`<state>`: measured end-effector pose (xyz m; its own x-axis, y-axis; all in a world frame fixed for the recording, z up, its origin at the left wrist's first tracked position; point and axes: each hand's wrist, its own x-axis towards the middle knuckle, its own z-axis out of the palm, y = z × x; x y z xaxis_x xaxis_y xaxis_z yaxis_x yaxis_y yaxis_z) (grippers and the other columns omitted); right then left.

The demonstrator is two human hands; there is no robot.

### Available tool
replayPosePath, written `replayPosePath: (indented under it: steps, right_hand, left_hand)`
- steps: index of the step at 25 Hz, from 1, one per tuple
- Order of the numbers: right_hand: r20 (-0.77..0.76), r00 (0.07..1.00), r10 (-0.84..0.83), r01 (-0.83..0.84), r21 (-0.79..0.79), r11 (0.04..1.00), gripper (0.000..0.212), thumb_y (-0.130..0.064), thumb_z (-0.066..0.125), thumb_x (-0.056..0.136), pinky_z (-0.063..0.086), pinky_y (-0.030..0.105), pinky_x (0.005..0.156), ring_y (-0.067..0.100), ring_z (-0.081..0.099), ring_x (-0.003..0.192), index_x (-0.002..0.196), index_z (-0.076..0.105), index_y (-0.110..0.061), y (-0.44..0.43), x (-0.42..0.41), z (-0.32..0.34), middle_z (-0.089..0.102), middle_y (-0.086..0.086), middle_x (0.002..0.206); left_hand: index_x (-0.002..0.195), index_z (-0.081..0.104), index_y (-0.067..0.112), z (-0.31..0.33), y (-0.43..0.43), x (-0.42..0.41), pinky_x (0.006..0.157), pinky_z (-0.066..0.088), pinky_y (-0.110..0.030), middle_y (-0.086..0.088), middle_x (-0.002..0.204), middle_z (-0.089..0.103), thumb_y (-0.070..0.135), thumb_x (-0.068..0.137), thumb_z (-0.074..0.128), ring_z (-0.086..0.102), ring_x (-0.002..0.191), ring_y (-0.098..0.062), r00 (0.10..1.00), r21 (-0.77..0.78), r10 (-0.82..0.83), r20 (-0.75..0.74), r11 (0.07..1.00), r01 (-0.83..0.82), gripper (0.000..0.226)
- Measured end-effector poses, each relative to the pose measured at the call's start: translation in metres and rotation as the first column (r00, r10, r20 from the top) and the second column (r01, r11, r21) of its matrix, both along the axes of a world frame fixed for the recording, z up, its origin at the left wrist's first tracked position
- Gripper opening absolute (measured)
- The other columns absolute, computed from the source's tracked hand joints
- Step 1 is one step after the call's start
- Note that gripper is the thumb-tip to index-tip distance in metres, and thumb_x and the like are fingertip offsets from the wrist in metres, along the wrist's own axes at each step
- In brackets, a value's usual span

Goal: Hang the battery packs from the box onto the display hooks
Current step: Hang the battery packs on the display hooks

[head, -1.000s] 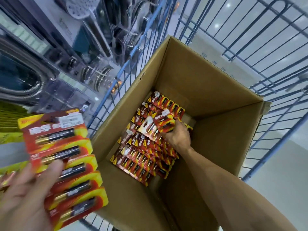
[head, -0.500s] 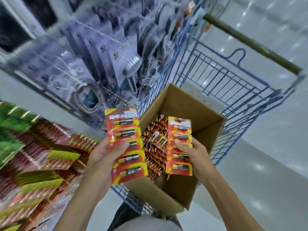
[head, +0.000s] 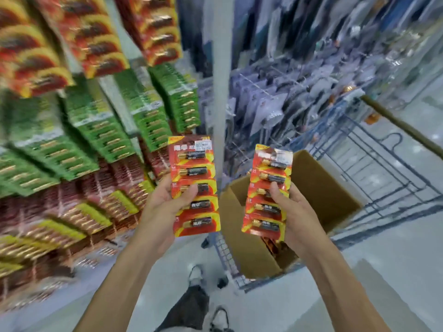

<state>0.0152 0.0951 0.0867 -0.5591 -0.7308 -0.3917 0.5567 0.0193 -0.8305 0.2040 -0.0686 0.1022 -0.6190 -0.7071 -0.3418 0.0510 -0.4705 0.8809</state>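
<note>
Left hand (head: pixel 165 204) clamped round a blister-card battery pack (head: pixel 193 185), thumb laid across the front at the third cell down, fingers behind. Right hand (head: pixel 298 212) gripping a second battery pack (head: pixel 268 190) the same way. Impossible to tell whether one card or a thin stack in each grip. Both packs upright, side by side but apart, raised between the display on the left and the cardboard box (head: pixel 318 188) on the right. A few more red packs just visible down inside the box. Box seated in a blue wire cart (head: pixel 383 168).

On the display, red-and-yellow packs (head: pixel 96 44) up top, green packs (head: pixel 107 121) beneath, darker red ones lower still. Too blurred to pick out the hooks or a free one.

Likely handling: light, five cells under clear blisters on a thin card strip. Probably stiff across the width yet ready to flex along the length, perhaps at the joints between cells. Glossy face, so possibly a little slippery under a thumb.

Mid-strip hold fine for carrying. For hanging, better to move the pinch up near the top edge, close to the price sticker (head: pixel 203 145), to steer the card onto a hook. Hang hole not discernible here. Probably easiest one pack at a time.
</note>
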Motion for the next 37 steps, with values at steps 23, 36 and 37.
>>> replayPosePath:
  steps: [23,36,37]
  right_hand:
    - [-0.074,0.79,0.608,-0.612,-0.148,0.777,0.055,-0.048,0.061,0.092,0.056,0.058,0.095,0.035,0.07,0.115,0.14,0.059,-0.021,-0.251,0.493,0.107,0.071,0.01,0.129]
    - [-0.11,0.758,0.643,-0.652,-0.169,0.74,0.051,-0.043,0.059,0.091,0.058,0.052,0.086,0.031,0.076,0.102,0.137,0.06,-0.023,-0.345,0.592,0.141,0.077,0.007,0.117]
    - [-0.101,0.752,0.651,-0.658,-0.171,0.733,0.049,-0.043,0.058,0.091,0.058,0.053,0.086,0.031,0.076,0.101,0.135,0.061,-0.022,-0.351,0.596,0.142,0.077,0.007,0.115]
  left_hand:
    - [0.131,0.066,0.012,0.101,-0.078,0.543,0.077,0.062,-0.048,-0.019,0.118,0.075,0.041,0.098,0.051,0.075,0.103,-0.04,0.702,-0.106,0.686,-0.191,0.697,-0.709,0.047]
    - [0.126,0.072,0.014,0.117,-0.164,0.638,0.097,0.055,-0.061,-0.02,0.117,0.076,0.045,0.094,0.058,0.073,0.105,-0.043,0.609,-0.175,0.78,-0.145,0.585,-0.792,0.046]
    - [0.124,0.073,0.014,0.12,-0.167,0.646,0.094,0.056,-0.059,-0.021,0.116,0.076,0.044,0.094,0.058,0.074,0.103,-0.043,0.589,-0.171,0.793,-0.155,0.565,-0.807,0.045]
